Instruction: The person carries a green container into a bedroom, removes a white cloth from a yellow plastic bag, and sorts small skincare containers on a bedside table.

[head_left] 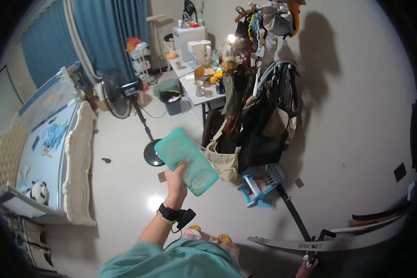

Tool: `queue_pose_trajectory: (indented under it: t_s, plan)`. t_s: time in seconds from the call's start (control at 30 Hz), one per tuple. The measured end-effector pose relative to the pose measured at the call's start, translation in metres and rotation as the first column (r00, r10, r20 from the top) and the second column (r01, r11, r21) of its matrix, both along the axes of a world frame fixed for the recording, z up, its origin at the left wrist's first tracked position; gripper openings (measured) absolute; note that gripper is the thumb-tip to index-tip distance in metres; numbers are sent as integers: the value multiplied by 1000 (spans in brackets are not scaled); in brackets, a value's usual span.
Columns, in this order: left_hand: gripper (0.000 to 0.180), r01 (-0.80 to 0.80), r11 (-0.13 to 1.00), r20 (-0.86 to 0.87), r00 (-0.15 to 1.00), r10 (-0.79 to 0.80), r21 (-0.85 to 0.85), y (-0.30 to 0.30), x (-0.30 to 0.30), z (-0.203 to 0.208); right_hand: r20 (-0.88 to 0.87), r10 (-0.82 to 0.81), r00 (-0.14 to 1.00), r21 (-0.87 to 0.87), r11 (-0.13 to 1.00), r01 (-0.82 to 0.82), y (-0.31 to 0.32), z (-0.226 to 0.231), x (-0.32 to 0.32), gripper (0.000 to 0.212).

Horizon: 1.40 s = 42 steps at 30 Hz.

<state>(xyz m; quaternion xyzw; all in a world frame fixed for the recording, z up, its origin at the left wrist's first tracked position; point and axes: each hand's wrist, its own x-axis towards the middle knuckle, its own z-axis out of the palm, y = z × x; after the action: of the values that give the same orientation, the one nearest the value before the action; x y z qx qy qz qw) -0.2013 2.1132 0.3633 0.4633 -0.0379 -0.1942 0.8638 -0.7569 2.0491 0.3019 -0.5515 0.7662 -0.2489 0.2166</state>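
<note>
My left hand (175, 183) reaches forward from the middle with a flat, rectangular teal plastic box (178, 148) in its grip. The thumb lies on the box's upper face and the other fingers are hidden beneath it. Rounded corners and a slightly see-through surface show on the box; its contents cannot be made out. At the lower right, my right hand (306, 269) is partly visible, closed around the dark door handle (312, 257) beside the door's edge (282, 243). A second black lever (328, 234) juts out on the door's other side.
A standing fan (120, 92) is ahead on the left, past a bed with a pale frame (78, 162). Bags hang on a crowded rack (264, 125) by the right wall. Behind stand a cluttered white desk (208, 98) and a bin (173, 107). A blue-white plastic rack (259, 187) sits below the bags.
</note>
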Motion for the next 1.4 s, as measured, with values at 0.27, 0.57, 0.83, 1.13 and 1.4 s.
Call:
queue_pose_trajectory:
  t_s: [0.27,0.57,0.83,1.13,1.4]
  plan:
    - [26,59,997,16,998,-60,54,34,62,-15,33,-142,989,-236,961,145,84,2,91,42]
    - [28,-225,969,50,974,221,102,137,118,-54,273,470,839,-357,860,-365,-19,-84,265,20]
    - [28,-432,894,24,901,433,121,212,194,-85,600,545,586,-35,749,-661,17,-93,471,11]
    - [31,-605,796,-70,794,604,-2,360,363,-139,445,896,-8,-273,128,-953,169,-138,781,13]
    - [35,-626,780,-93,777,622,-9,468,526,-127,900,429,-74,-143,130,-981,275,-95,1043,17]
